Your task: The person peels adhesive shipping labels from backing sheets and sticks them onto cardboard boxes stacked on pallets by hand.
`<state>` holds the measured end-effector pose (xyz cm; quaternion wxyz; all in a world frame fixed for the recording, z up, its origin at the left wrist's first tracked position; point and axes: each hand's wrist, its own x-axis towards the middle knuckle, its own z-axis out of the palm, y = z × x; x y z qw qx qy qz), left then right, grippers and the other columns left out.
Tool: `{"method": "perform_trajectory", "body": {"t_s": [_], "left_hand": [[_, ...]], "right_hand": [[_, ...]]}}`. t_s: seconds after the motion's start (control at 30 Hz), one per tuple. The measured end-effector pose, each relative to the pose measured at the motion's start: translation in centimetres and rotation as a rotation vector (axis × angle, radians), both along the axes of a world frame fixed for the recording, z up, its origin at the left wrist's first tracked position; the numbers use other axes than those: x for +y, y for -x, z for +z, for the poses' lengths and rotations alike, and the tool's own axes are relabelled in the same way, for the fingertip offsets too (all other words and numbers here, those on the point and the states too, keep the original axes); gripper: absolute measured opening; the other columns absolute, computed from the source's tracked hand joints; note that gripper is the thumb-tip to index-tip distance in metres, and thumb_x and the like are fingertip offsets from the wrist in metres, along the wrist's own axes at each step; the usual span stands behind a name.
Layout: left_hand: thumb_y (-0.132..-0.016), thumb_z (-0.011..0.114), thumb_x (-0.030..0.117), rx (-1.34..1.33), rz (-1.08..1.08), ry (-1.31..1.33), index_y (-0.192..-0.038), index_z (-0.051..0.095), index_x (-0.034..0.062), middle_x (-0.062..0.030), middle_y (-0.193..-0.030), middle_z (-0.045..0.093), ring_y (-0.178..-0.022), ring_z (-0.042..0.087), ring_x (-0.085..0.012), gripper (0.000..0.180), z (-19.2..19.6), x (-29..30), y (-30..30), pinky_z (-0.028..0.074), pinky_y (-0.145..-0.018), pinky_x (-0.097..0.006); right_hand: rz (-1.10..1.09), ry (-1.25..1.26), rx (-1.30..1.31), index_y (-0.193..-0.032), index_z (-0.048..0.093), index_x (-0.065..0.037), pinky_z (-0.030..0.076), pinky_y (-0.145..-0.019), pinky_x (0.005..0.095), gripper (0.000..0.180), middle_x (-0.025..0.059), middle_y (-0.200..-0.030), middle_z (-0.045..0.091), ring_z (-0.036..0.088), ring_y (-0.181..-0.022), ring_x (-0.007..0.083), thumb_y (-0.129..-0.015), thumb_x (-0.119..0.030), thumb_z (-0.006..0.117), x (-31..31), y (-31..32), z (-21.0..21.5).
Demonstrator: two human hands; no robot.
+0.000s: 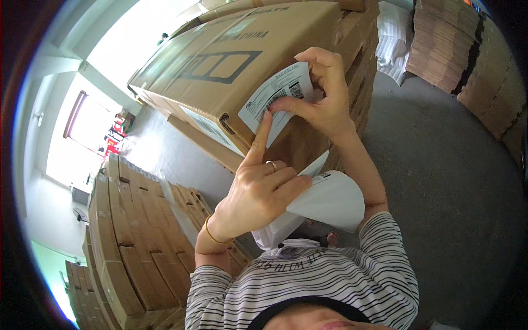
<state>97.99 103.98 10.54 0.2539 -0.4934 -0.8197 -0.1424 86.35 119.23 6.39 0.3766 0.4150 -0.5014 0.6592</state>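
Note:
A white printed label with barcodes lies over the near corner edge of a large brown carton. My right hand pinches the label's right side, thumb on its printed face and fingers curled behind. With its index finger stretched to the label's middle, my left hand keeps its other fingers folded on curled white label sheets, which hang below. I cannot tell how much of the label sticks to the carton. Another label is on the carton's left side face.
Stacked cartons stand at the lower left. Flat cardboard bundles rise at the far right, beside white wrapped packing material. Grey floor runs along the right. A fan is by the left wall.

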Motion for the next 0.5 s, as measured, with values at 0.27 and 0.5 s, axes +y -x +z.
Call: {"method": "perform_trajectory", "body": {"t_s": [0.27, 0.5], "left_hand": [[-0.061, 0.069, 0.004, -0.01, -0.06, 0.01, -0.072, 0.069, 0.0096, 0.0022, -0.051, 0.051, -0.049, 0.056, -0.012, 0.012, -1.4, -1.0, -0.8, 0.026, -0.112, -0.061], [-0.067, 0.066, 0.004, -0.052, -0.082, -0.036, -0.076, 0.069, 0.005, 0.0042, -0.052, 0.048, -0.046, 0.049, -0.007, 0.009, -2.2, -3.1, -3.9, 0.031, -0.108, -0.064]], "right_hand": [[-0.574, -0.068, -0.003, -0.137, 0.043, -0.007, 0.043, -0.095, 0.0418, 0.063, 0.0179, -0.122, 0.055, 0.055, -0.112, 0.0314, -0.085, -0.036, 0.067, 2.0, 0.5, -3.6], [-0.579, -0.404, 0.211, -0.149, 0.023, -0.007, 0.009, -0.115, 0.0548, 0.071, 0.0197, -0.155, 0.016, 0.013, -0.143, 0.0421, -0.094, -0.045, 0.045, 0.0, 2.7, -2.6]]}}
